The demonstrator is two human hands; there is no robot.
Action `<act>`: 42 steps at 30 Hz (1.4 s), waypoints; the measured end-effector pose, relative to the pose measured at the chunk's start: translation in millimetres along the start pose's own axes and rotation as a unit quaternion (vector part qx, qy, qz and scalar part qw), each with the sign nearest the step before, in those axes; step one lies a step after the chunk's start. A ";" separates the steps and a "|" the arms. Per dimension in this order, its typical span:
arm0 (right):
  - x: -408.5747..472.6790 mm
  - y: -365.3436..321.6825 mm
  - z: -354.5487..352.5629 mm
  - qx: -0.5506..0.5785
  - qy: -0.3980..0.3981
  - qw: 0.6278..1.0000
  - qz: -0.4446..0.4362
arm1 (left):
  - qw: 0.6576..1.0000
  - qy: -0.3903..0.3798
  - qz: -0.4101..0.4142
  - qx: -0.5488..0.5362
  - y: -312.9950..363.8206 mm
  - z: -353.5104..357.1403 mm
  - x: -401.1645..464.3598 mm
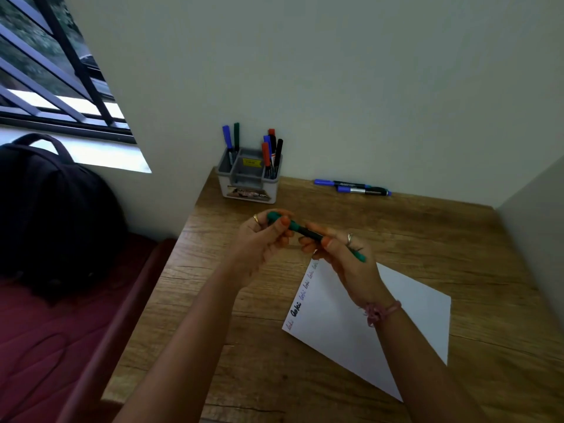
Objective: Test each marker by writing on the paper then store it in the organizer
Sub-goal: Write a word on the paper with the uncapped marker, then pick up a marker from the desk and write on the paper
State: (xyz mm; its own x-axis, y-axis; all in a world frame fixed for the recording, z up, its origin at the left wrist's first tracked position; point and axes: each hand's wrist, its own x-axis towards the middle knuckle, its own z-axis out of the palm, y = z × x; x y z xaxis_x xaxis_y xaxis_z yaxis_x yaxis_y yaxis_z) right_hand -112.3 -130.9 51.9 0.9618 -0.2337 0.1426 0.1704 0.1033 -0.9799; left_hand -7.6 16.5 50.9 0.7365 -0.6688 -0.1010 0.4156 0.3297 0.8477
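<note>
Gripping one green marker point(305, 232), both hands' fingers point(282, 224) close around it; two blue markers point(351, 187) lie apart.

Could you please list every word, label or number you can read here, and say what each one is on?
"Loki": bold black handwriting on the white paper sheet, left edge; the fainter red and blue repeats along that edge seem the same word.
Yellow sticker on the grey plastic organizer: too small to read.
Front label on the organizer: blurred.
Print on the two blue markers lying by the wall: too small to read.
</note>
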 end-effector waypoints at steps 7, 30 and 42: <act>-1.6 9.8 35.3 0.062 0.182 0.981 -0.002 | 0.986 0.072 0.023 -0.149 2.3 14.0 4.2; 5.8 69.8 -23.9 -0.485 0.055 0.871 0.047 | 0.967 0.164 0.163 0.105 101.8 -26.1 41.5; 0.2 96.6 -46.9 -0.542 0.031 0.836 0.077 | 0.902 0.295 0.268 0.164 135.5 -85.2 124.1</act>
State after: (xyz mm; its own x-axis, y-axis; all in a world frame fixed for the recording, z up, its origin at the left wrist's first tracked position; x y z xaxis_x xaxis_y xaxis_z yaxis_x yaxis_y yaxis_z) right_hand -105.6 -166.4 -49.3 0.9356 -0.3519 0.0294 -0.2811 -0.7924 -0.5414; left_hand 185.6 34.9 108.9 0.9808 0.0310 0.1927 -0.1948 0.2212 0.9556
